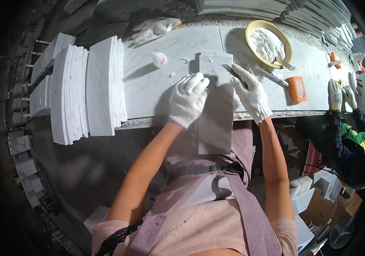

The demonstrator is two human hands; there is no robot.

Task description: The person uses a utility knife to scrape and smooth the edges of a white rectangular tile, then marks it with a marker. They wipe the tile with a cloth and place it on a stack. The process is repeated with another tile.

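Right hand (251, 94) gripping a scraper (229, 69) over the marble tile (215, 113), which overhangs the bench (146, 100); left hand (189, 100) curled at its edge, hold unclear. Looks mid-job: crumbs (172, 74) scattered, this 1 tile seemingly unfinished.

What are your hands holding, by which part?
Right hand: flat-bladed tool, by its handle end. Left hand: over the left edge of the marble slab; grip can't be told.

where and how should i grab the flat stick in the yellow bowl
I'd pinch the flat stick by its outer end, coming from the right: it lies across the rim of the yellow bowl with that end jutting out free, while its inner end reaches the white material.
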